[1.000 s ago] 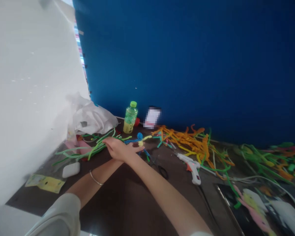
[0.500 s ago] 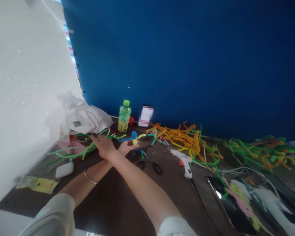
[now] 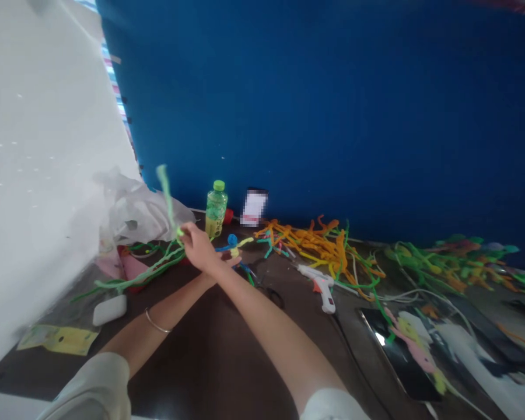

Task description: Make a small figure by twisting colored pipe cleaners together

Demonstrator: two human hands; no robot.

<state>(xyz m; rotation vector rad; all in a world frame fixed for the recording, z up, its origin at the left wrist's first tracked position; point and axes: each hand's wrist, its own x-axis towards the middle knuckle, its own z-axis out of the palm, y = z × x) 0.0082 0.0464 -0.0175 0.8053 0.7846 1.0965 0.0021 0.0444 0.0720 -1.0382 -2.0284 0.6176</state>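
My arms are crossed, the right one over the left. My right hand [image 3: 196,246] is closed in a pinch on a light green pipe cleaner [image 3: 166,189], whose far end stands up blurred in front of the white bag. Partly covered by the right arm, my left hand [image 3: 233,262] holds a small pipe-cleaner figure [image 3: 234,249] with a blue round head, a yellow body and blue and yellow limbs. Beneath and left of my right hand lie several loose green pipe cleaners [image 3: 144,275]. Black-handled scissors [image 3: 273,296] lie just right of my left hand, partly behind my forearm.
A green-capped bottle [image 3: 216,210] and a propped phone [image 3: 254,207] stand at the back. Orange pipe-cleaner pieces [image 3: 319,242], a white glue gun [image 3: 321,286] with a cord, and a dark tablet [image 3: 398,353] lie rightward. A white case [image 3: 109,309] sits left, near a crumpled bag [image 3: 144,213].
My right hand has gone from lying spread over the green pipe cleaners to pinching one and lifting its end upward. My left hand still holds the figure. The view has shifted slightly.
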